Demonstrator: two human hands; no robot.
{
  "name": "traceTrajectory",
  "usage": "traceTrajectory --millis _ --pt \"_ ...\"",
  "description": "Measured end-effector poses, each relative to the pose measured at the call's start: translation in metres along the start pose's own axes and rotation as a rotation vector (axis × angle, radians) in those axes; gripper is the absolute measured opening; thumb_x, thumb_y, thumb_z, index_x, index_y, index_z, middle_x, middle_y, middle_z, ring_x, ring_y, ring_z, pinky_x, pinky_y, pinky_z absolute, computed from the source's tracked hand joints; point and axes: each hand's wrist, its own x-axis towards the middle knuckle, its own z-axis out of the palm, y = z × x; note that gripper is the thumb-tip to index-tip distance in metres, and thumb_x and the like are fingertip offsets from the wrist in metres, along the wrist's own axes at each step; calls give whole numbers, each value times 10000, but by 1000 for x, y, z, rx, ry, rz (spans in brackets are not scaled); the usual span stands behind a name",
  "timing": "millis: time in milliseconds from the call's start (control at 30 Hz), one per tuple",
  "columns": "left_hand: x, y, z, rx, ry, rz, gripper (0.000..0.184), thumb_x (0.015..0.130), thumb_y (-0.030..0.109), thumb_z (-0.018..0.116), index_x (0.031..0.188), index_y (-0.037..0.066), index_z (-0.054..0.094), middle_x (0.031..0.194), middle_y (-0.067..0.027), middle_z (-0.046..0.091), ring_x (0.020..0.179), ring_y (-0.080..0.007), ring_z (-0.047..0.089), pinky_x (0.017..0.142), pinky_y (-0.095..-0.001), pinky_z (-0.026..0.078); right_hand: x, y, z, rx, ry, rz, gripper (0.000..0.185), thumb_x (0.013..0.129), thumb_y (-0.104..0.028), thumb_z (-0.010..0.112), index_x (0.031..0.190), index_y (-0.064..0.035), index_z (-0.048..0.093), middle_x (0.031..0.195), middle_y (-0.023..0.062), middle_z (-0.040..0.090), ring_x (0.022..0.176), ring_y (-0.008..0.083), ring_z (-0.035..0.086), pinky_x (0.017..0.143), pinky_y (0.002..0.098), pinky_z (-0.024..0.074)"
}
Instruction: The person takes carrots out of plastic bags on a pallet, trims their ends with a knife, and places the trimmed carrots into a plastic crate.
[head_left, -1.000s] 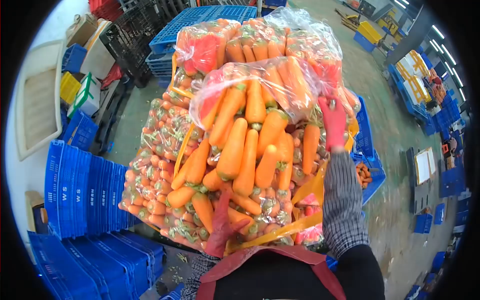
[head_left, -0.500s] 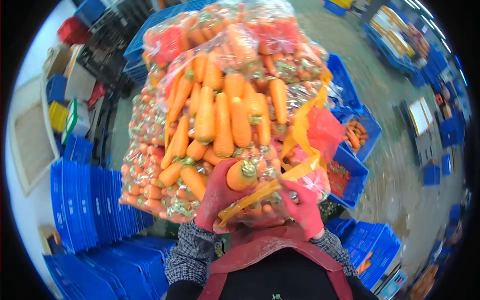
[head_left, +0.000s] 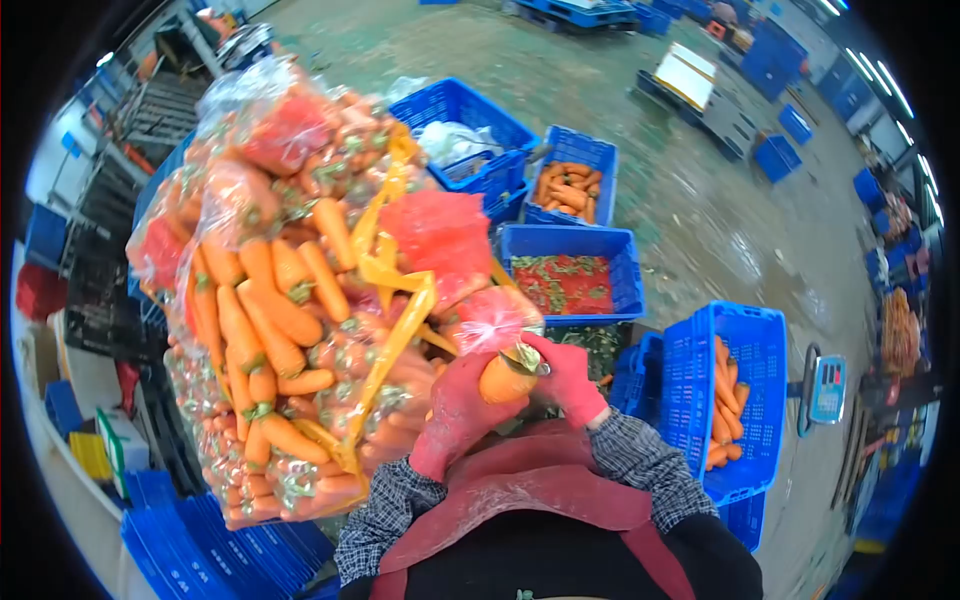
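Carrot gripped in L hand near apron, lower end hidden; R hand curled at its top, exact hold can't be told. Loose carrots seen in R-side crate, red/green bits in mid crate; white contents of far crate unclear.

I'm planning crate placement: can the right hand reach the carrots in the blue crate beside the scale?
Probably yes: the right hand is near the open blue crate, whose carrots lie uncovered, though busy at a held carrot.
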Motion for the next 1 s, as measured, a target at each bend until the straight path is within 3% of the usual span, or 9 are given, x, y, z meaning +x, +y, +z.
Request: traceTrajectory --millis 133,233,300,367,567,733,833,933,1000 --pt "1 63 52 -179 -212 142 636 671 277 898 1190 33 621 1090 -135 667 1054 -252 645 897 -394 522 -94 209 -31 -399 -573 844 283 856 -300 627 987 -68 721 906 217 707 855 383 692 729 479 552" --pt "51 79 146 -121 -254 442 587 722 322 868 1167 19 633 1038 -124 676 952 -238 670 829 -373 544 -146 260 -44 -377 -253 567 329 887 -334 616 1022 -52 716 965 218 716 839 354 704 686 462 548" --pt "86 81 243 -683 -589 -530 559 787 420 800 1135 11 645 975 -107 688 833 -214 682 736 -341 552 -172 245 -52 130 -41 888 320 865 -289 696 1064 -37 688 968 139 720 865 275 694 694 420 552" --pt "108 121 326 -483 -851 -626 534 843 476 723 1099 12 658 900 -85 687 745 -174 665 646 -312 533 -187 249 -78 107 -66 920 303 873 -290 693 1047 -42 684 920 120 693 811 253 666 656 398 532" --pt "64 118 529 -1393 -1323 -254 306 981 278 615 1192 59 576 1087 -81 642 992 -178 609 888 -358 520 -227 293 -162 247 -28 1060 259 897 -295 685 999 -57 673 776 65 613 650 187 582 542 331 472" --pt "76 65 438 -671 -177 -27 390 937 227 671 1264 32 586 1170 -128 638 1033 -194 623 873 -349 508 -204 290 -177 627 9 1138 233 917 -300 679 958 -70 664 656 19 546 515 132 513 447 275 421" --pt "70 72 187 -154 389 80 405 896 217 680 1270 87 597 1164 -116 660 1031 -213 639 882 -349 513 -203 289 -171 545 77 1245 154 944 -252 649 956 -99 663 573 -14 475 433 85 430 388 239 361" --pt "13 -6 53 110 971 -327 308 906 130 608 1205 56 596 1015 -84 665 963 -192 634 828 -322 528 -189 279 -177 508 111 1200 130 968 -234 620 988 -111 661 571 -15 471 429 88 429 387 238 356" --pt "-33 -117 -50 1011 1163 -173 314 822 102 698 1115 19 621 928 -61 637 844 -202 601 784 -377 516 -164 270 -168 460 113 1167 151 967 -249 624 980 -100 651 580 -9 490 436 90 450 394 237 363"
